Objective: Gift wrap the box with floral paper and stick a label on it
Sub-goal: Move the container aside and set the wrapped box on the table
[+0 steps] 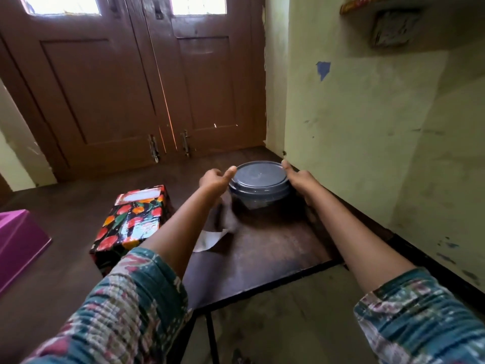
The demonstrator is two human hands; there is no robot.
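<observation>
Fingers [232, 171] clasp the round container [258, 179], the wrapped box [131, 222] lying apart leftward.

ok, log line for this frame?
left hand, right hand: hold lidded tub | tub: on table | wrapped box: labelled, left of tub

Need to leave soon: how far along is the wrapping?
Done: the box is covered in floral paper, with a label on it. In hand: the left hand and right hand hold a lidded tub. Left: seemingly only tidying; a paper scrap lies loose.
</observation>
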